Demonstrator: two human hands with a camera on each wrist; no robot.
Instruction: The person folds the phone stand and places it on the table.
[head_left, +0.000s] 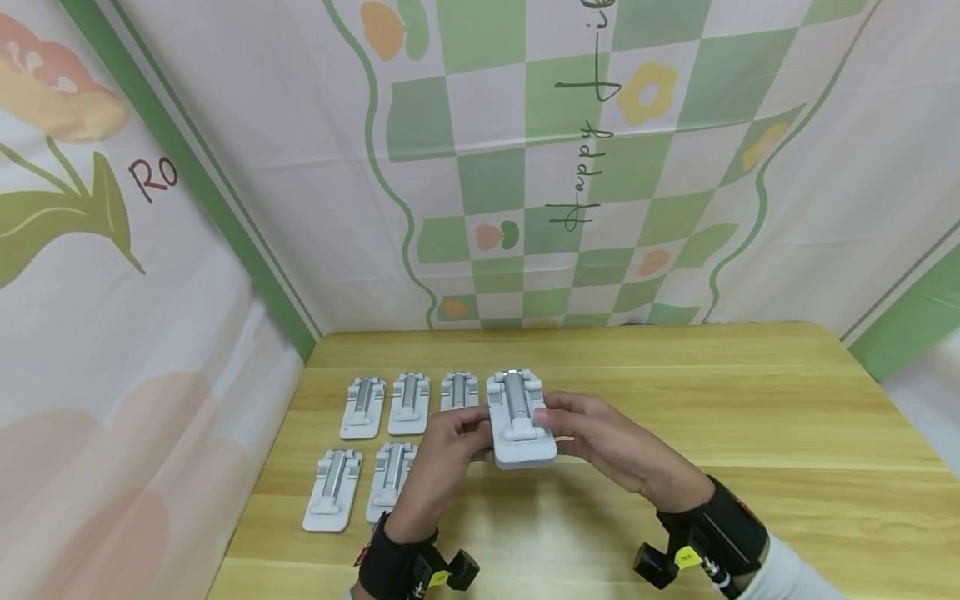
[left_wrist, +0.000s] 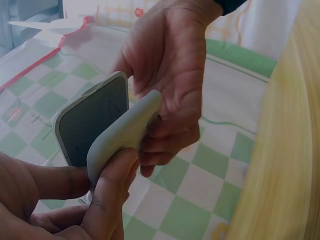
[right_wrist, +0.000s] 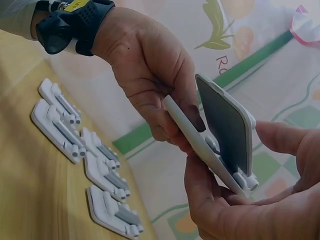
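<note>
A white folding phone stand [head_left: 520,450] is held above the table between both hands. My left hand [head_left: 442,467] grips its left edge, and my right hand [head_left: 618,450] holds the right edge with the thumb on its front. The wrist views show the stand partly unfolded: the dark-padded panel [left_wrist: 97,115] is tilted apart from the white base plate [right_wrist: 192,132], joined at the hinge end. In the left wrist view, the thumb and fingers of the left hand [left_wrist: 107,200] pinch the plate. Some fingertips of the right hand [right_wrist: 260,215] are hidden behind the stand.
Several matching folded stands lie in two rows on the left of the wooden table [head_left: 750,417], among them a back-row stand [head_left: 363,408] and a front-row stand [head_left: 332,492]. My left arm partly covers another front-row stand [head_left: 390,475]. A patterned cloth [head_left: 315,167] hangs behind the table.
</note>
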